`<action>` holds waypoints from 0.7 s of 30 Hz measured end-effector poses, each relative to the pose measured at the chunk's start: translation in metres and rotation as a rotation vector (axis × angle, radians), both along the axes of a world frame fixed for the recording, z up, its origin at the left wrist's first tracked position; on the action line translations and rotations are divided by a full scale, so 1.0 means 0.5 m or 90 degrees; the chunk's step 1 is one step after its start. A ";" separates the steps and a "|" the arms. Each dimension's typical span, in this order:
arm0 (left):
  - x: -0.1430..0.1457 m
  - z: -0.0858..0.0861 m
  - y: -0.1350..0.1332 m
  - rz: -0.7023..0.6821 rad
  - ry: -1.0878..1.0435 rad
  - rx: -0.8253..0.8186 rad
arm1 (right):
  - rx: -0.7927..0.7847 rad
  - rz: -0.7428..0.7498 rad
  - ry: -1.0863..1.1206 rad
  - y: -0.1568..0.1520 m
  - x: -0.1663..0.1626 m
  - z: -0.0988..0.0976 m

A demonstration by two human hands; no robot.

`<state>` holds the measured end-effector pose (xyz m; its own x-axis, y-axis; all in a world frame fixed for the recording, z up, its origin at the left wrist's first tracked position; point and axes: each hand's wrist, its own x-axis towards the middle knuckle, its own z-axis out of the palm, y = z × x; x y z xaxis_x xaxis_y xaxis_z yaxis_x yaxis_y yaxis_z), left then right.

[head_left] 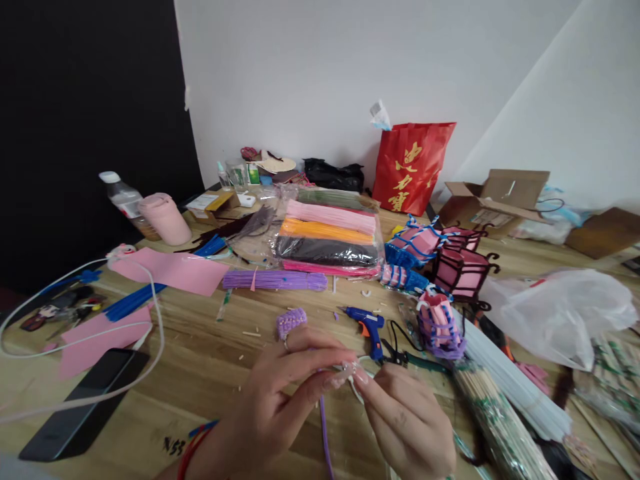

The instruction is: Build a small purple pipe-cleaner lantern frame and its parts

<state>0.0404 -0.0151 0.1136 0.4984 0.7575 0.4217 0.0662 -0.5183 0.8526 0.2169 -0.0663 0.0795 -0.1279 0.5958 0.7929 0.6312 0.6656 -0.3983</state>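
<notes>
Both hands meet low in the middle of the view, thumbs and fingertips pinched together. From under the fingers of my left hand (287, 387) a purple pipe cleaner (325, 433) hangs down towards the table's front edge. My right hand (407, 417) is closed, its thumb and index finger against the left fingertips; what lies between them is mostly hidden. A thin white loop (357, 390) shows beside the right fingers. Just beyond my left hand sits a small purple woven piece (291, 323). A blue glue gun (367, 327) with an orange trigger lies past my right hand.
A purple pipe cleaner bundle (275, 280) and packs of coloured ones (327, 230) lie ahead. Small pink lanterns (463, 270) stand right, near wooden sticks (500, 420) and a plastic bag (565, 310). Left are a phone (85, 403), white cable (161, 327) and pink sheets (170, 267).
</notes>
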 end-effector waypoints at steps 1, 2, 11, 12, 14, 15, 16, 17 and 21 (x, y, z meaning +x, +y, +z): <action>0.001 0.002 -0.002 -0.002 -0.004 0.003 | 0.011 -0.006 -0.021 -0.002 0.002 0.002; 0.002 0.004 -0.003 -0.003 -0.005 0.003 | 0.019 -0.013 -0.043 -0.003 0.005 0.003; 0.033 -0.010 -0.023 0.082 -0.076 -0.121 | 0.049 -0.058 -0.255 -0.003 0.036 -0.014; 0.037 -0.012 -0.024 0.084 -0.087 -0.128 | 0.049 -0.057 -0.258 -0.003 0.036 -0.016; 0.043 -0.013 -0.026 0.090 -0.107 -0.133 | 0.048 -0.061 -0.256 -0.003 0.035 -0.022; 0.045 -0.013 -0.027 0.092 -0.115 -0.132 | 0.046 -0.065 -0.257 -0.003 0.033 -0.025; 0.047 -0.014 -0.026 0.094 -0.122 -0.132 | 0.047 -0.068 -0.257 -0.002 0.031 -0.029; 0.049 -0.014 -0.026 0.095 -0.128 -0.131 | 0.047 -0.072 -0.255 -0.002 0.030 -0.033; 0.051 -0.020 -0.022 0.088 -0.143 -0.118 | 0.047 -0.075 -0.242 -0.001 0.027 -0.050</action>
